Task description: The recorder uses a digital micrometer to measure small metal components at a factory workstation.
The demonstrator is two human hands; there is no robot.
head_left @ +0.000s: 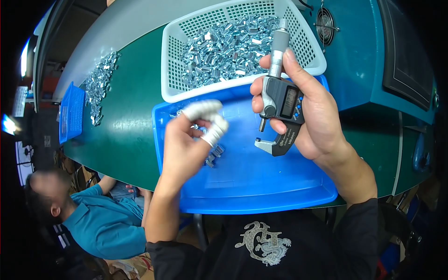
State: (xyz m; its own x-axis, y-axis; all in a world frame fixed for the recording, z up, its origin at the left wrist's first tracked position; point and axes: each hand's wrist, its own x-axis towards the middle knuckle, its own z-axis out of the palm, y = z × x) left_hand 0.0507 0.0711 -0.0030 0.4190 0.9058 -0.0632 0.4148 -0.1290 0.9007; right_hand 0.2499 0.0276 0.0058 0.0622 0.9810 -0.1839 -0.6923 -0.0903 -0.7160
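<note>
My right hand is wrapped round a digital outside micrometer. The micrometer has a grey and black frame, a small display and blue buttons; its thimble points up and away. Nothing sits in the gap between its measuring faces. My left hand hovers over the left side of a blue plastic tray, white covers on its thumb and forefinger. Those fingers are bent and slightly blurred, their tips a little apart, and I see no part between the tips. Below that hand lie several small shiny metal pieces.
A white perforated basket full of similar metal pieces stands behind the tray. More pieces are heaped on the green table at the left, beside a blue basket. A person in a teal shirt sits at the lower left. Blue-green equipment borders the right.
</note>
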